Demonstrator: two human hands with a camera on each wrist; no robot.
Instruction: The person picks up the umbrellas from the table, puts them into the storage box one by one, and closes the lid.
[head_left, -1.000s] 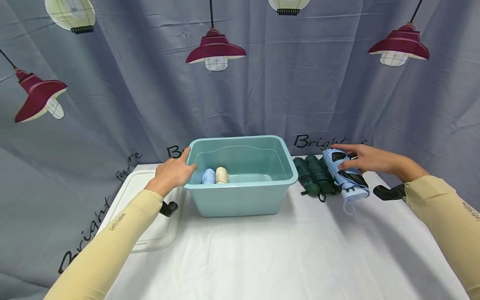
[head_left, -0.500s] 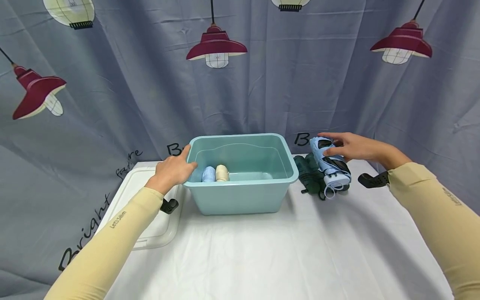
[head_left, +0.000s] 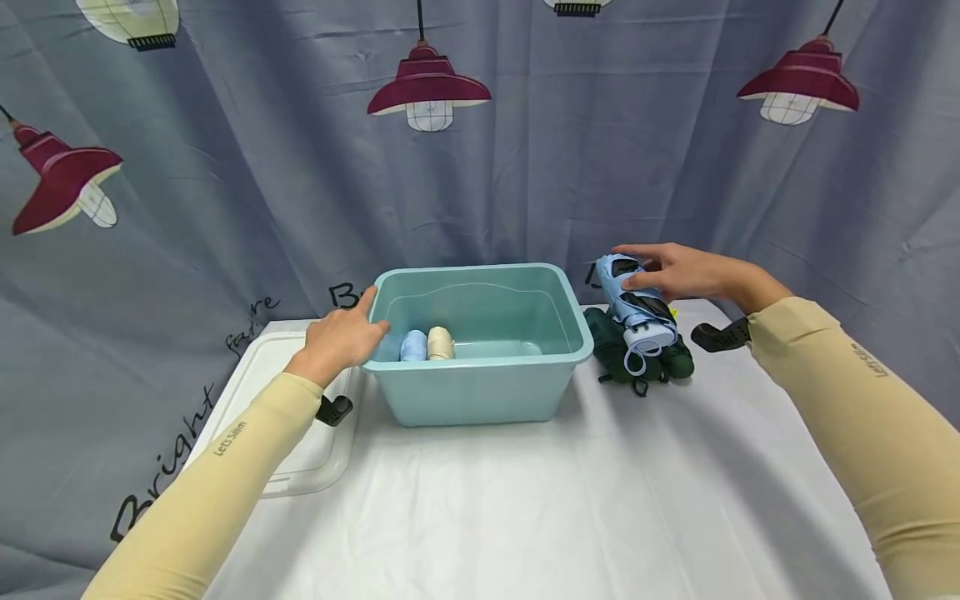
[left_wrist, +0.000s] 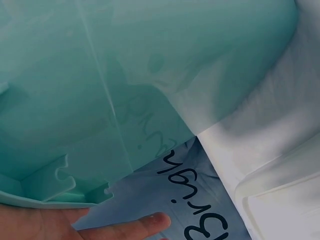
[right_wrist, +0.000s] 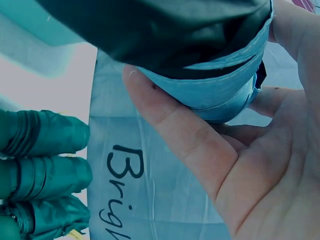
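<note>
My right hand [head_left: 678,271] grips a folded light-blue umbrella [head_left: 634,302] with dark patches and a white wrist cord, fingers and thumb wrapped round its sides. It is held over several folded dark-green umbrellas [head_left: 606,343], which show side by side in the right wrist view, below the blue umbrella [right_wrist: 225,95]. At the left end of a teal plastic bin [head_left: 480,392], my left hand [head_left: 345,337] holds the rim, its thumb over the edge and the other fingers outside. Inside the bin lie a light-blue roll [head_left: 413,346] and a cream roll [head_left: 440,343], seen mostly end-on.
A whitish translucent lid [head_left: 311,454] lies flat left of the bin, partly under my left forearm. White cloth [head_left: 480,508] covers the table. Close behind hangs a grey-blue curtain [head_left: 300,183] printed with lamps and lettering.
My right hand has lifted the light-blue umbrella and carried it left, up over the green umbrellas and nearer the bin. My left hand has stayed on the bin's rim.
</note>
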